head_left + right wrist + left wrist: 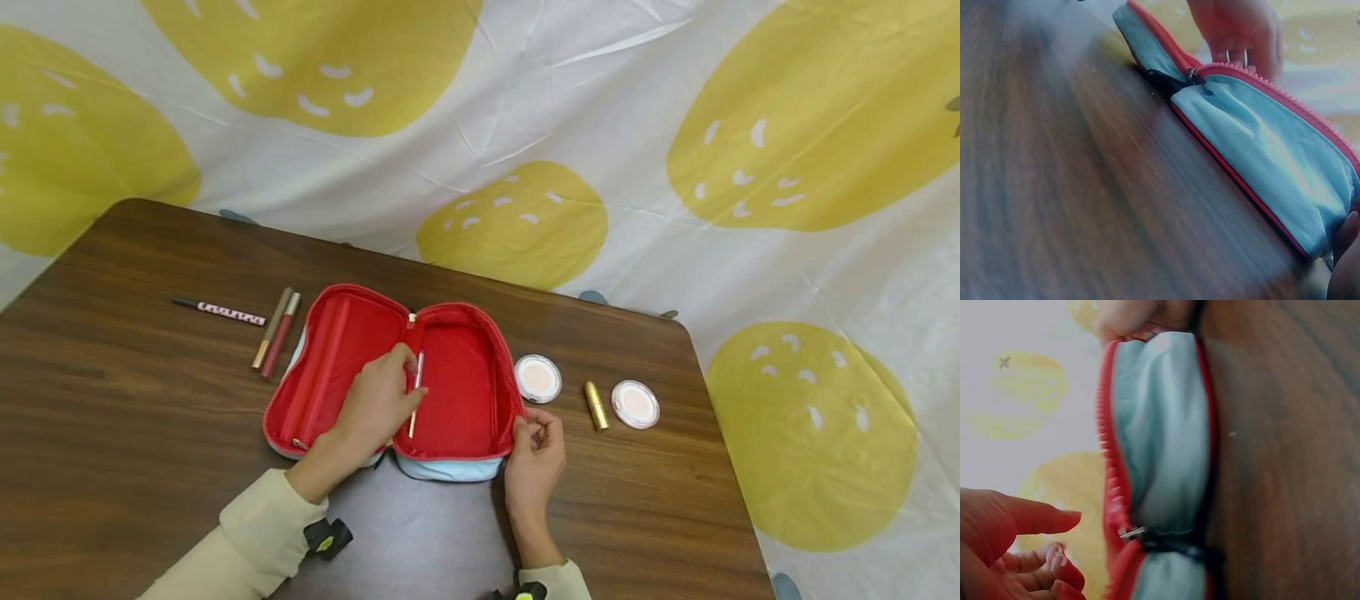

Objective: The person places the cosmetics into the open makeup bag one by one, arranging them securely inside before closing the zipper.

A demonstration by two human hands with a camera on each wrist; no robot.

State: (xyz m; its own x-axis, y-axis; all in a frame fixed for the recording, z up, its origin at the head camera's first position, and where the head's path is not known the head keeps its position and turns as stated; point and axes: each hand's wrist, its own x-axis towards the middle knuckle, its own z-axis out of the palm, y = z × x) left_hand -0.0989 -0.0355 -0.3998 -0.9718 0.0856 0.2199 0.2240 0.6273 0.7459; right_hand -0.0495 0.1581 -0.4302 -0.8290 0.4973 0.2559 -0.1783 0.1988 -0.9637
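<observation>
A makeup bag, pale blue outside and red inside, lies unzipped and spread flat on the table. Over its middle is my left hand, thumb and fingers apart; the left wrist view shows nothing between them. Just beside the fingertips, a slim white-and-gold stick lies in the right half along the fold. My right hand pinches the bag's rim at the near right corner. Seen from the right wrist, the bag's blue side wall is creased, and the right fingers show only at the frame edge.
Left of the bag lie a pink-patterned pen, a brown-gold tube and a dark red tube. To its right are a round compact, a gold lipstick and another compact. A lemon-print cloth hangs behind the table.
</observation>
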